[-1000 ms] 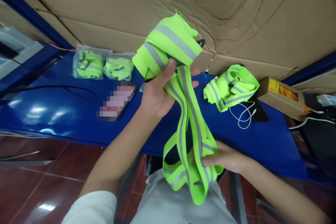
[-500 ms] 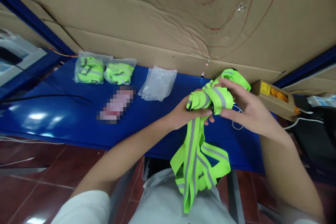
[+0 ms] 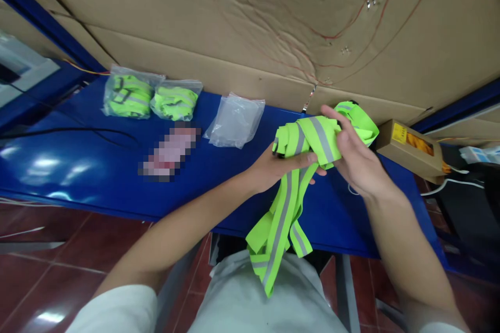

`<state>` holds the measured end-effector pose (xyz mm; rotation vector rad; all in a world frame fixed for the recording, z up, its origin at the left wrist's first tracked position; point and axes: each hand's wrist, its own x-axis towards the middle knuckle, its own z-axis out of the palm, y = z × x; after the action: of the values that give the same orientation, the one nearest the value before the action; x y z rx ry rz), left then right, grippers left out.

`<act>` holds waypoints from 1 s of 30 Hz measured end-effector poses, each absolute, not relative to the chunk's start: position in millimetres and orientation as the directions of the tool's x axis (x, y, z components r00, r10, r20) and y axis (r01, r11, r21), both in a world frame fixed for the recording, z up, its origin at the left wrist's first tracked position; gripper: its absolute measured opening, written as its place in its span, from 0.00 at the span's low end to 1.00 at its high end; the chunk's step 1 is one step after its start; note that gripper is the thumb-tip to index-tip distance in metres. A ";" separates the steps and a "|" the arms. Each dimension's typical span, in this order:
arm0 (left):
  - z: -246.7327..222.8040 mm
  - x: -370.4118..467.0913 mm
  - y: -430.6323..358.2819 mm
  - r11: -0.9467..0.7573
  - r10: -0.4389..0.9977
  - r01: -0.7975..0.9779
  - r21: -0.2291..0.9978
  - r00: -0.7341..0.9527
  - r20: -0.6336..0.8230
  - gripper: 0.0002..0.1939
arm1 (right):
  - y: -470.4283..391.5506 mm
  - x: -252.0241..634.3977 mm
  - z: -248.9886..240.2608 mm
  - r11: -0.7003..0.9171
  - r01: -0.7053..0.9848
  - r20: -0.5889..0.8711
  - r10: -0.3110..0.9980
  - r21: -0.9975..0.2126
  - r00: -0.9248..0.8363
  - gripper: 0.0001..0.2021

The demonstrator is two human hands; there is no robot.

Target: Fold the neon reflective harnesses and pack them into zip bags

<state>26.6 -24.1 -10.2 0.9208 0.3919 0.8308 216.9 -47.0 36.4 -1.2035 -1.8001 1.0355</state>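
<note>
Lime strap bundle [image 3: 307, 138] above blue table [image 3: 105, 177].
Left hand [image 3: 271, 169] pinches it under thumb; right hand [image 3: 359, 164], fingers extended, touches its side.

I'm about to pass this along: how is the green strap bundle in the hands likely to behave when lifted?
Probably floppy: the green strap bundle trails hanging bands below the left hand. Likely light for its size, since those bands look thin and flat. It might unwind if released, since its top shows overlapping wraps.
</note>
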 end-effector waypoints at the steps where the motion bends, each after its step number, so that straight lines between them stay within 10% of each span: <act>1: -11.4 26.5 -24.1 0.320 0.785 -0.445 0.836 0.619 0.029 0.25 | -48.4 210.4 30.7 0.205 0.335 0.122 0.960 -0.920 -0.252 0.30; 9: -19.1 36.4 -29.8 0.166 0.950 -0.474 0.865 0.312 -0.011 0.25 | -63.5 182.2 1.5 0.189 0.325 0.200 0.980 -0.927 0.002 0.27; 21: -24.6 40.1 -27.6 0.448 0.779 -0.474 0.758 0.624 -0.070 0.24 | -51.6 217.9 -3.1 0.149 0.245 0.107 0.978 -0.958 -0.180 0.23; 30: -25.4 30.6 -19.4 0.654 0.438 -0.354 0.669 0.898 0.048 0.25 | -53.1 236.2 17.4 0.658 0.530 0.549 0.747 -0.535 -0.374 0.17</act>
<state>30.6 -19.4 -25.4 0.7316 0.1216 0.4504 236.2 -53.1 17.4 -0.9875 -2.0679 0.3438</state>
